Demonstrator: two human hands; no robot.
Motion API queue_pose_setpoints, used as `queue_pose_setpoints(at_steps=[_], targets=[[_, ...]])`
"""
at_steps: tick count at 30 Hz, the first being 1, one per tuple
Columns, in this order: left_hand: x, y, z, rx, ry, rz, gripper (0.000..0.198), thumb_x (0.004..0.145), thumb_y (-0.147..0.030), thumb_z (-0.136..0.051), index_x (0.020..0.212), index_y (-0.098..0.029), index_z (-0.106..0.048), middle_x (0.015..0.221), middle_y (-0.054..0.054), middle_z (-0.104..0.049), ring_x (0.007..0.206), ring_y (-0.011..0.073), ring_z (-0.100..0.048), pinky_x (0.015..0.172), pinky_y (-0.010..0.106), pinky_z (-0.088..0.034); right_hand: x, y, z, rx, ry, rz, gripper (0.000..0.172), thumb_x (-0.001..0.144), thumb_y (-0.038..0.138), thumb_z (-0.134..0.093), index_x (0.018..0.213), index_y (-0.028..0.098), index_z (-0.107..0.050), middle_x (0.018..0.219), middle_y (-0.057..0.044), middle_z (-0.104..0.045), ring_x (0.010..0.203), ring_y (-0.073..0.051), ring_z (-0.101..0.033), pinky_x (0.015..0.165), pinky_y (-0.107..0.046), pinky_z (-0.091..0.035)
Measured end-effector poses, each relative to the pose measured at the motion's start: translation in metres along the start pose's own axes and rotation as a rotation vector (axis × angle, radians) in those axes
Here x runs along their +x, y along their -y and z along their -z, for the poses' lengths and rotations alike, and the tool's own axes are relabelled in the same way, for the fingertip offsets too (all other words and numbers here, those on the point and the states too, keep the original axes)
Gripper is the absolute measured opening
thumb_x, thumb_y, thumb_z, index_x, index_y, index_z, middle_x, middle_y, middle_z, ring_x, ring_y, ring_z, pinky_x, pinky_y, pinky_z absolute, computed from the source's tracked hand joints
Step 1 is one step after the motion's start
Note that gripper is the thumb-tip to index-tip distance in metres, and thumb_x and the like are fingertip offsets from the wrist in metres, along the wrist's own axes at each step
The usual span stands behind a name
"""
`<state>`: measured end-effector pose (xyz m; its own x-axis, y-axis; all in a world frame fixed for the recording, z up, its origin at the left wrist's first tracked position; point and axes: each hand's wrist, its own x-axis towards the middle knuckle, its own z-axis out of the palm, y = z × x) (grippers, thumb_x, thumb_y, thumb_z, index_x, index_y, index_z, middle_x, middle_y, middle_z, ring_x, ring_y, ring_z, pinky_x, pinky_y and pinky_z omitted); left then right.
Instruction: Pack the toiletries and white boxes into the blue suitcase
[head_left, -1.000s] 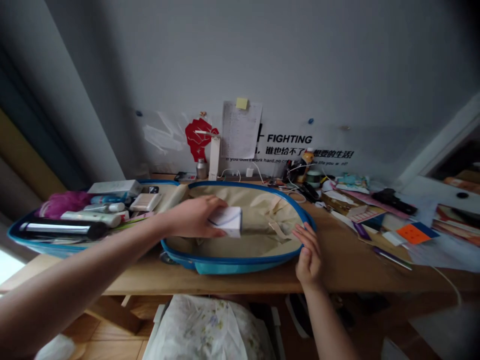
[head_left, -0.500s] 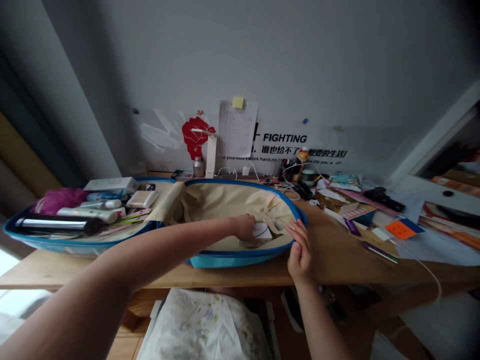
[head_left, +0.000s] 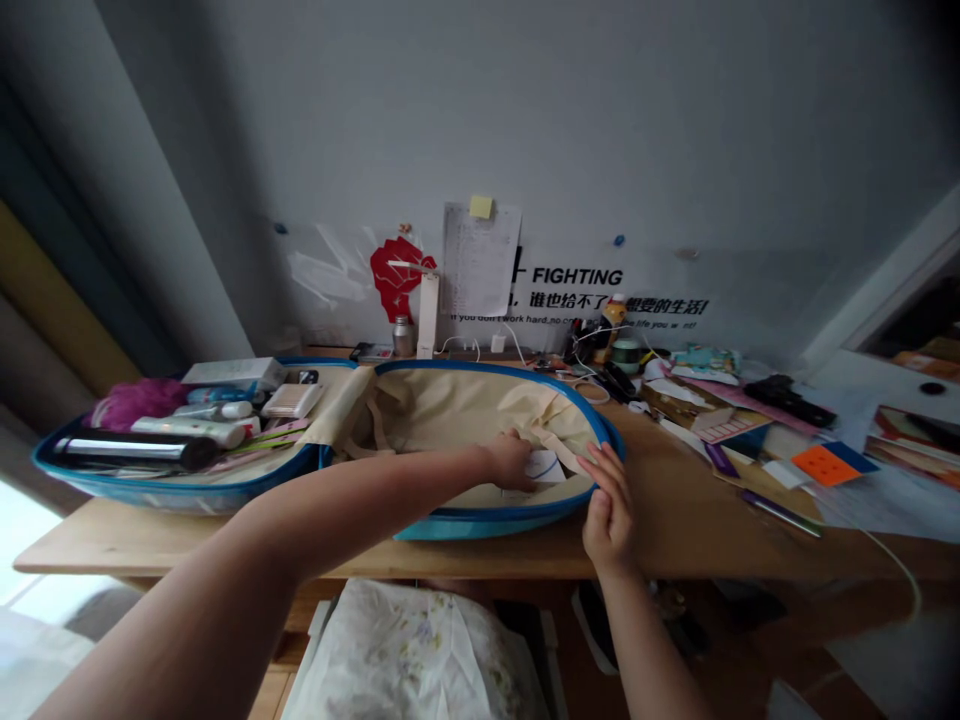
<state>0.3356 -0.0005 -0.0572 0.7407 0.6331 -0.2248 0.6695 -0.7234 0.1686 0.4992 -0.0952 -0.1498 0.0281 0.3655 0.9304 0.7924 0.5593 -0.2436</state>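
An open blue suitcase [head_left: 450,517] with a beige lining lies across the wooden desk. My left hand [head_left: 511,461] reaches into its right half and grips a small white box [head_left: 545,466] marked with a blue curve. The box is low by the near right corner, partly covered by my fingers. At the right end, my right hand [head_left: 609,510] is against the rim, fingers stretched out and holding nothing. Beige straps [head_left: 556,440] lie in the lining beside the box.
Packed in the left half are a purple bath puff [head_left: 140,403], a black and silver cylinder [head_left: 139,450], several tubes and a white carton [head_left: 234,373]. Papers, pens and an orange-and-blue card [head_left: 832,463] clutter the desk's right. A white lamp [head_left: 427,315] stands behind.
The whole view has shifted a little, so things appear slightly further right. My left hand stays at the white box and my right hand at the rim.
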Motion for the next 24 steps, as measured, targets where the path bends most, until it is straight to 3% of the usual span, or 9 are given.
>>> queue_pose_setpoints(at_steps=[4, 8, 12, 15, 17, 21, 24], targets=[[-0.005, -0.004, 0.002, 0.020, 0.002, -0.001, 0.062, 0.081, -0.047, -0.071, 0.132, -0.012, -0.060, 0.131, 0.018, -0.063, 0.125, 0.0298, -0.059, 0.104, 0.034, -0.049, 0.000, -0.001, 0.000, 0.000, -0.009, 0.028, 0.041, 0.103, 0.026, -0.032, 0.130, 0.022, -0.062, 0.132, -0.014, -0.065, 0.138, -0.027, -0.052, 0.108, -0.054, -0.048], [-0.015, 0.002, 0.021, -0.002, -0.071, -0.040, 0.080, 0.085, -0.053, -0.068, 0.150, -0.013, -0.042, 0.146, 0.020, -0.053, 0.132, 0.0297, -0.055, 0.110, 0.036, -0.044, 0.000, -0.004, -0.002, 0.027, -0.019, 0.023, 0.041, 0.103, 0.028, -0.032, 0.129, 0.022, -0.063, 0.132, -0.014, -0.065, 0.137, -0.029, -0.052, 0.108, -0.056, -0.047], [-0.047, 0.036, 0.046, -0.094, -0.243, -0.160, 0.052, 0.094, -0.043, -0.060, 0.140, -0.017, -0.057, 0.141, 0.014, -0.058, 0.132, 0.0235, -0.055, 0.113, 0.031, -0.040, -0.001, -0.007, -0.003, 0.041, -0.032, 0.010, 0.040, 0.103, 0.031, -0.034, 0.124, 0.021, -0.066, 0.129, -0.015, -0.066, 0.134, -0.030, -0.055, 0.108, -0.059, -0.046], [-0.088, 0.084, 0.060, -0.117, -0.406, -0.163, 0.037, 0.097, -0.038, -0.052, 0.127, -0.020, -0.067, 0.130, 0.010, -0.065, 0.123, 0.0210, -0.060, 0.109, 0.030, -0.043, -0.002, -0.009, -0.003, 0.032, -0.036, 0.017, 0.042, 0.103, 0.032, -0.033, 0.124, 0.020, -0.067, 0.128, -0.014, -0.067, 0.133, -0.031, -0.056, 0.109, -0.059, -0.046], [-0.119, 0.126, 0.064, -0.092, -0.485, -0.054, 0.038, 0.098, -0.036, -0.047, 0.124, -0.020, -0.068, 0.126, 0.010, -0.067, 0.117, 0.0214, -0.063, 0.104, 0.031, -0.046, -0.003, -0.009, -0.003, 0.031, -0.032, 0.018, 0.042, 0.103, 0.033, -0.033, 0.125, 0.020, -0.066, 0.129, -0.014, -0.067, 0.134, -0.031, -0.055, 0.109, -0.058, -0.046], [-0.180, 0.226, 0.066, 0.060, -0.592, 0.423, 0.043, 0.095, -0.026, -0.039, 0.126, -0.018, -0.068, 0.127, 0.010, -0.068, 0.115, 0.0245, -0.064, 0.101, 0.033, -0.048, -0.003, -0.010, -0.004, 0.037, -0.039, 0.007, 0.042, 0.104, 0.034, -0.033, 0.124, 0.020, -0.067, 0.130, -0.014, -0.066, 0.135, -0.031, -0.054, 0.110, -0.057, -0.045], [-0.218, 0.292, 0.061, 0.173, -0.560, 0.724, 0.050, 0.094, -0.020, -0.033, 0.134, -0.020, -0.063, 0.133, 0.011, -0.066, 0.117, 0.0266, -0.064, 0.100, 0.035, -0.048, -0.004, -0.011, -0.005, 0.028, -0.036, 0.020, 0.043, 0.104, 0.033, -0.032, 0.126, 0.019, -0.066, 0.130, -0.015, -0.066, 0.134, -0.031, -0.054, 0.109, -0.056, -0.045]])
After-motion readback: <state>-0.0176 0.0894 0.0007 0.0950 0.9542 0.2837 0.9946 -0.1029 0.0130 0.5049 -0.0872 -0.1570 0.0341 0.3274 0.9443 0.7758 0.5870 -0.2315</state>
